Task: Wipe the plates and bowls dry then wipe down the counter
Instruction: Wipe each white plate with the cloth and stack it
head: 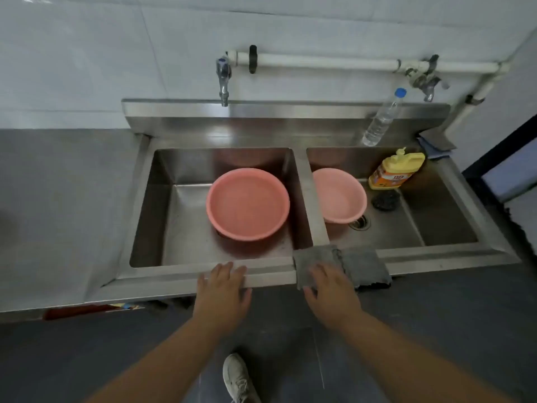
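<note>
Salmon-pink round plastic bowl [248,203], the larger of two, upright in the left basin of the double stainless-steel sink [267,271], close to the divider. Smaller pale-pink round plastic bowl [338,194] at 3 o'clock from it, across the divider in the right basin, just beside the drain [359,222]. Light-grey square cloth [315,257] draped over the front rim at 6 o'clock from the divider, darker grey cloth [366,266] touching it at 3 o'clock. Left hand [222,289] flat on the front rim (palm down), fingers straight, gripping nothing. Right hand [331,292] laid on the light-grey cloth, fingers straight and slightly spread. Yellow plastic detergent bottle [396,170] and black scouring pad [385,199] at 2 o'clock, in the right basin. Grey counter [58,199] at 9 o'clock from the sink.
</note>
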Tool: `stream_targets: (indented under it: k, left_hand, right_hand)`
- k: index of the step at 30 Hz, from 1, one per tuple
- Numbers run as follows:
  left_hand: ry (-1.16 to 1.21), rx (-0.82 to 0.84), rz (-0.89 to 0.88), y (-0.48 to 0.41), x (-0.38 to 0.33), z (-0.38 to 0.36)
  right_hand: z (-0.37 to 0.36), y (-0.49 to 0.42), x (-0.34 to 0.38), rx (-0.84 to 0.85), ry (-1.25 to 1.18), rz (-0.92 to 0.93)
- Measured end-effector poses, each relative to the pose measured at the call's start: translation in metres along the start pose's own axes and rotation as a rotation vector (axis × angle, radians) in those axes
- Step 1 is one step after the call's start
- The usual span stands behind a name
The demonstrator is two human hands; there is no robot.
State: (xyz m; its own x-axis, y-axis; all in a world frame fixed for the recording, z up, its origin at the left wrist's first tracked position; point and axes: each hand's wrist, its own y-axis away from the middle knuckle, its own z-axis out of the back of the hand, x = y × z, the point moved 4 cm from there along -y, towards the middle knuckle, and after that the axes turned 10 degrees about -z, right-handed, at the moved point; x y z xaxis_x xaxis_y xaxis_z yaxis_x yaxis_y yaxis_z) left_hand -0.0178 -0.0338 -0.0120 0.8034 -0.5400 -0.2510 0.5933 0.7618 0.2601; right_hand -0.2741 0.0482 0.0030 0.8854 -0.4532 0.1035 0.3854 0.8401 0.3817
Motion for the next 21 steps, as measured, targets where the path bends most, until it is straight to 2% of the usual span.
stream_targets:
  k: [3, 6, 9, 12, 18, 21]
  left_hand:
    - [0.070, 0.036, -0.065, -0.010, 0.004, -0.010]
    - [0.036, -0.013, -0.174, -0.016, 0.010, -0.021]
    - [-0.002, -0.072, -0.201, -0.018, 0.016, -0.022]
    - [0.054, -0.085, -0.200, -0.021, 0.017, -0.026]
    - [0.087, -0.091, -0.067, -0.021, 0.012, -0.019]
    - [0.149, -0.152, 0.027, -0.025, 0.008, -0.007]
  right_hand:
    - [-0.001, -0.015, 0.001, 0.002, 0.035, -0.018]
    - [-0.007, -0.031, 0.001, 0.061, 0.027, -0.058]
    - [-0.015, -0.041, 0.006, 0.133, 0.055, -0.065]
    - [-0.023, -0.051, 0.011, 0.067, 0.091, -0.039]
    - [-0.019, -0.078, 0.013, -0.103, 0.101, 0.277]
    - [-0.015, -0.101, 0.018, -0.008, 0.073, 0.395]
